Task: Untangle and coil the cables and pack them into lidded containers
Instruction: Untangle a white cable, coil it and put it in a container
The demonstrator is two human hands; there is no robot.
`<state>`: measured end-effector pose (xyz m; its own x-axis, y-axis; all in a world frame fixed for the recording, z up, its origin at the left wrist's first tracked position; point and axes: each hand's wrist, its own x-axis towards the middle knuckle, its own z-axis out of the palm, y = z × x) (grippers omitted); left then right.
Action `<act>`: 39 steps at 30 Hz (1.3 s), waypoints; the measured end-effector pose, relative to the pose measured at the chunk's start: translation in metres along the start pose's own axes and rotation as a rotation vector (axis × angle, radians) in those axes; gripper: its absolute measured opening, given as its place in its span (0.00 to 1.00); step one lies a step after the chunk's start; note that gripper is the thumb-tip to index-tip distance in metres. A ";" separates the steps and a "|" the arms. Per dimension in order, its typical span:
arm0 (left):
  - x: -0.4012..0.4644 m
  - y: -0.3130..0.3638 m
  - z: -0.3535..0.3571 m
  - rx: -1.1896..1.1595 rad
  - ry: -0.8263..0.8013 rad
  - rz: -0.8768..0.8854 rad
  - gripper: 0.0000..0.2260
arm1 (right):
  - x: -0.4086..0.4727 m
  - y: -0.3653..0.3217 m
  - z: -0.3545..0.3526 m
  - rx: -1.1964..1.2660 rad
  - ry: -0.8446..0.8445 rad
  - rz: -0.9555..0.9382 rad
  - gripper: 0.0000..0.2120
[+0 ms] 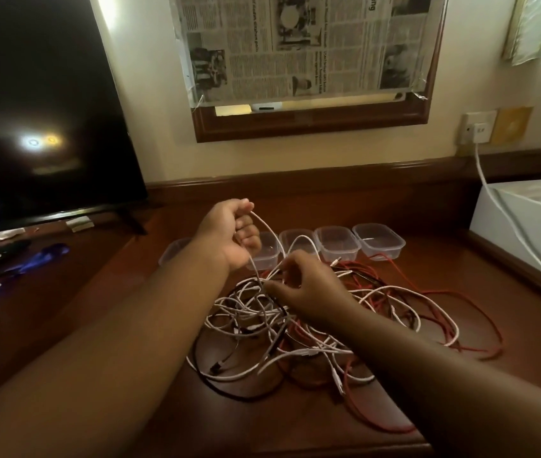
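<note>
Left hand (229, 234) lifts a thin white cable (267, 228), fingers curled round it, above the tangled heap of white, red and black cables (312, 325) on the dark wooden counter (295, 424). Right hand (309, 287) pinches white strands atop the heap; clear plastic containers (338, 242) sit just behind.

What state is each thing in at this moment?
Cables: tangled on the desk.
White cable: partly lifted.
Left hand: grips the white cable.
Right hand: pinches a white strand.
Containers: open, empty.
TV: off.
Wall plug: plugged in.
</note>
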<state>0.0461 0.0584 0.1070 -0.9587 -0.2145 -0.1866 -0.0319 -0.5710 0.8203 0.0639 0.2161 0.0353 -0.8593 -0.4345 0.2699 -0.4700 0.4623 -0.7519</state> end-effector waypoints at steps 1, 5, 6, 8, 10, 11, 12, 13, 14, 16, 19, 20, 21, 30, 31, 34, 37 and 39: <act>-0.001 -0.001 0.004 -0.062 -0.018 0.006 0.10 | -0.002 -0.003 0.004 -0.012 -0.059 -0.021 0.17; -0.004 -0.011 0.010 -0.199 -0.091 0.059 0.11 | 0.000 -0.006 0.008 -0.010 -0.050 -0.074 0.03; -0.004 -0.015 0.006 -0.197 -0.103 0.085 0.13 | 0.002 -0.006 0.006 0.003 -0.024 -0.079 0.02; -0.004 -0.024 -0.005 -0.108 -0.108 0.140 0.20 | 0.006 -0.004 0.002 0.029 0.016 -0.083 0.04; -0.003 -0.037 -0.022 0.068 -0.106 0.223 0.24 | 0.010 -0.003 -0.003 0.010 0.105 -0.096 0.04; -0.004 -0.045 -0.031 0.151 -0.133 0.257 0.24 | 0.010 -0.005 -0.006 0.020 0.139 -0.098 0.05; -0.005 -0.055 -0.040 0.241 -0.175 0.285 0.22 | 0.011 -0.006 -0.010 0.070 0.155 -0.098 0.05; -0.008 -0.065 -0.047 0.360 -0.227 0.304 0.20 | 0.012 -0.008 -0.014 0.145 0.154 -0.097 0.06; -0.010 -0.075 -0.054 0.517 -0.270 0.326 0.17 | 0.013 -0.010 -0.018 0.212 0.149 -0.098 0.06; -0.010 -0.090 -0.060 0.795 -0.317 0.370 0.12 | 0.014 -0.015 -0.026 0.276 0.133 -0.098 0.06; -0.004 -0.105 -0.060 0.972 -0.301 0.494 0.09 | 0.016 -0.023 -0.034 0.377 0.125 -0.097 0.06; 0.000 -0.109 -0.061 1.004 -0.270 0.542 0.09 | 0.017 -0.026 -0.036 0.444 0.136 -0.087 0.06; 0.005 -0.113 -0.062 1.033 -0.251 0.587 0.08 | 0.017 -0.029 -0.040 0.531 0.150 -0.072 0.05; 0.007 -0.125 -0.065 1.467 -0.380 0.623 0.18 | 0.023 -0.035 -0.081 1.330 0.308 0.085 0.07; 0.009 -0.126 -0.067 1.516 -0.388 0.605 0.22 | 0.026 -0.035 -0.085 1.424 0.328 0.109 0.07; 0.008 -0.127 -0.067 1.530 -0.346 0.596 0.27 | 0.033 -0.031 -0.089 1.554 0.371 0.138 0.07; -0.002 -0.122 -0.055 1.371 -0.206 0.893 0.37 | 0.035 -0.021 -0.082 1.535 0.401 0.151 0.06; -0.009 -0.118 -0.042 1.239 -0.222 1.063 0.28 | 0.037 -0.016 -0.078 1.561 0.399 0.168 0.06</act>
<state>0.0703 0.0945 -0.0114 -0.7127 0.1015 0.6941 0.5379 0.7142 0.4479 0.0245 0.2529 0.1045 -0.9891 -0.1299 0.0700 0.0677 -0.8211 -0.5668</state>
